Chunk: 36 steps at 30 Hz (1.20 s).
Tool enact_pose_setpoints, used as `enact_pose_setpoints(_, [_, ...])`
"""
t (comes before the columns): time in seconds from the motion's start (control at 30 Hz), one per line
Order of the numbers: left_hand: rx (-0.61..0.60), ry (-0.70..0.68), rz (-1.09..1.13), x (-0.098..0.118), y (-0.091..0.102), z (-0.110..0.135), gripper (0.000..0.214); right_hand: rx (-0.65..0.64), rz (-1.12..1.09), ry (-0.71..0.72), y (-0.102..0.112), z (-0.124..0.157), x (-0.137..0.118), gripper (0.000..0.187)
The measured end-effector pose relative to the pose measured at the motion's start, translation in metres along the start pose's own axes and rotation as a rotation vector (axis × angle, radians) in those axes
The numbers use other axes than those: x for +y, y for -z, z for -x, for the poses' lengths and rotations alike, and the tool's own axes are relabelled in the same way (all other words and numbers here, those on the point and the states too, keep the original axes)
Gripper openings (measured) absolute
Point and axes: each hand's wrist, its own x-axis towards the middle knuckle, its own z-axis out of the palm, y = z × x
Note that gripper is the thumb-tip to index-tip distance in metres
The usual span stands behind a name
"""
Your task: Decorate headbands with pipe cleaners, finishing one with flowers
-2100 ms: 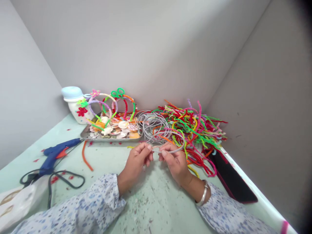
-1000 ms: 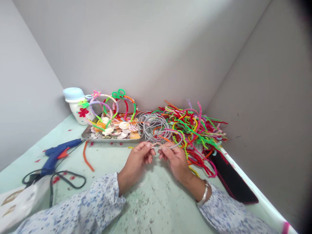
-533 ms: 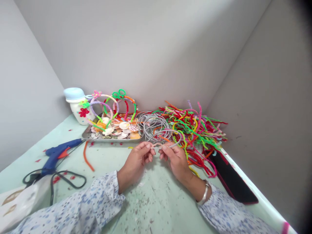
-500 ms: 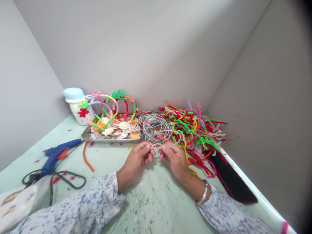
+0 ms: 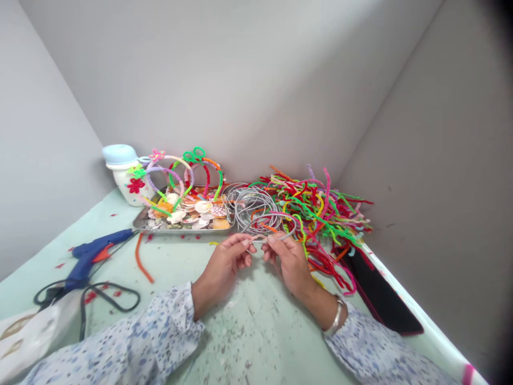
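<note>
My left hand (image 5: 224, 264) and right hand (image 5: 292, 267) pinch a grey headband (image 5: 282, 237) in the fingers (image 5: 242, 241). Pipe cleaners (image 5: 320, 216) heaped just beyond, at the surface's (image 5: 248, 331) back corner.

Grey band (image 5: 278, 238) end hidden by left fingers (image 5: 239, 242).

A reach path runs across the speckled table top (image 5: 248, 331) from the near side to the steel tray (image 5: 180, 232), between the hot glue gun (image 5: 86, 255) and its cable (image 5: 108, 291) on the left and the pipe cleaner heap (image 5: 320, 219) on the right. A loose orange pipe cleaner (image 5: 140, 259) lies across the left of this path. The tray and wire headband coil (image 5: 254, 206) obstruct the far end. A black phone (image 5: 380, 294) occupies the right edge.
</note>
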Motion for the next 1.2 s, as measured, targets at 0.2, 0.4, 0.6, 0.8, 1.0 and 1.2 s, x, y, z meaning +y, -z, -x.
enact_pose_setpoints(0.2, [0.014,-0.003,-0.019,-0.002,0.002,-0.001,0.007,-0.039,0.052,0.015,0.000,0.001,0.003,0.024])
enact_pose_setpoints(0.4, [-0.001,-0.023,-0.058,-0.003,0.001,-0.001,0.006,-0.044,0.213,0.076,-0.002,0.003,0.000,0.029])
enact_pose_setpoints(0.6, [-0.020,-0.029,-0.145,-0.005,0.000,0.000,0.009,-0.050,0.288,0.216,-0.001,0.002,-0.004,0.023])
enact_pose_setpoints(0.8, [-0.072,-0.011,-0.140,-0.007,0.000,0.002,0.011,-0.119,0.314,0.360,-0.002,0.000,-0.008,0.021])
enact_pose_setpoints(1.0, [-0.115,0.000,-0.212,-0.007,-0.001,0.002,0.009,-0.182,0.381,0.344,0.000,0.001,-0.011,0.023])
enact_pose_setpoints(1.2, [-0.043,-0.006,-0.147,-0.006,-0.002,0.002,0.011,-0.101,0.375,0.313,-0.001,0.002,-0.009,0.020])
